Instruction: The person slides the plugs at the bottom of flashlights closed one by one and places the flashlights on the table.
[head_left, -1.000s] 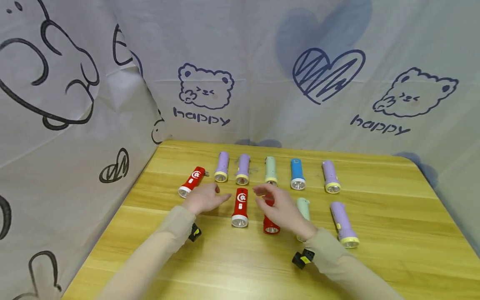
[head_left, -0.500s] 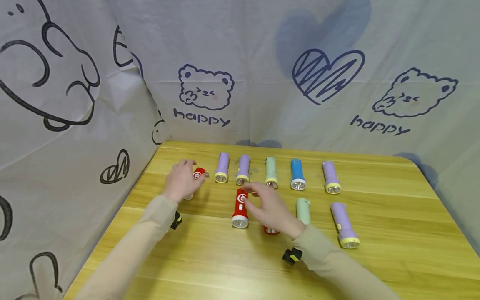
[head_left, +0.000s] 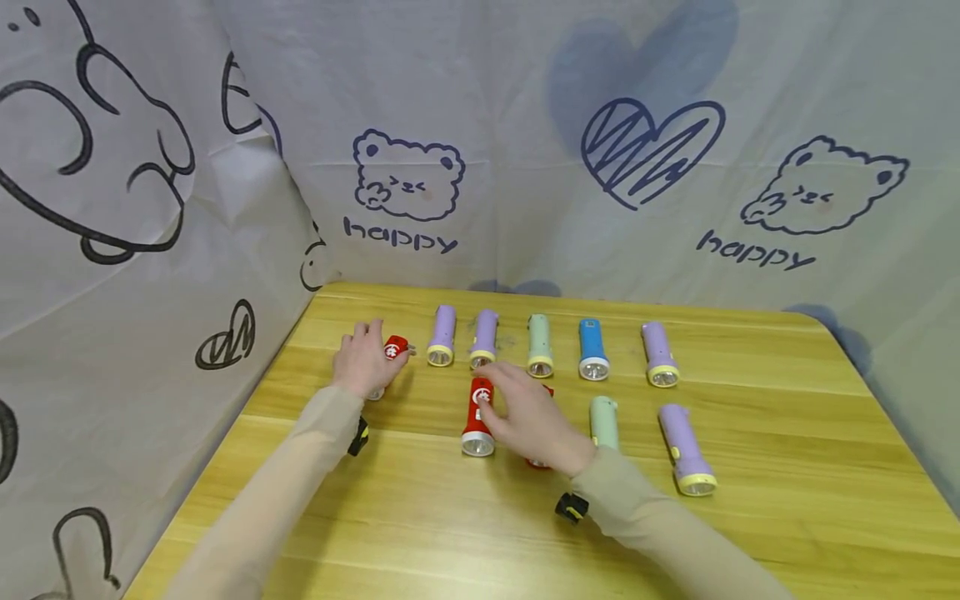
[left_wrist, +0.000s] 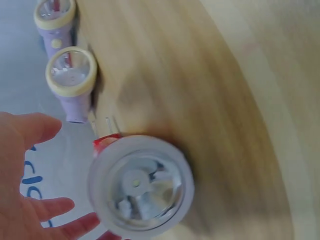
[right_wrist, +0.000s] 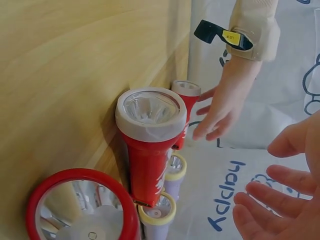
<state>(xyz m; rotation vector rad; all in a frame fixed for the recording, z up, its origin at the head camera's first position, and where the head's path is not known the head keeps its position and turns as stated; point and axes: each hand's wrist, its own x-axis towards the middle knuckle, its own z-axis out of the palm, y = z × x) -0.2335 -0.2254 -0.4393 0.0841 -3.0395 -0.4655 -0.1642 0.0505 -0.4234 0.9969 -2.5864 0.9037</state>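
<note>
My left hand (head_left: pixel 362 362), fingers spread and thumb apart, is over the leftmost red flashlight (head_left: pixel 394 348), partly covering it. In the left wrist view that flashlight's white-rimmed lens (left_wrist: pixel 140 187) faces the camera, beside the fingers. Over the middle red flashlight (head_left: pixel 477 425) hovers my right hand (head_left: pixel 531 417), its thumb overlapping the printed side in the head view. The right wrist view shows these fingers loosely bent with nothing between them, apart from the flashlight's red body (right_wrist: pixel 147 167). A third flashlight, with a red rim (right_wrist: pixel 82 207), lies mostly hidden beneath the right hand.
Along the back of the wooden table (head_left: pixel 420 525) lie purple flashlights (head_left: pixel 444 329), a green one (head_left: pixel 539 337) and a blue one (head_left: pixel 591 342). Nearer right are another green flashlight (head_left: pixel 603 421) and a purple one (head_left: pixel 682 442). White printed cloth (head_left: pixel 525 233) encloses the back and left.
My left hand has moved left and away from me, over the leftmost red flashlight. My right hand has shifted left, from above the red-rimmed flashlight to over the middle red one. The flashlights stay put.
</note>
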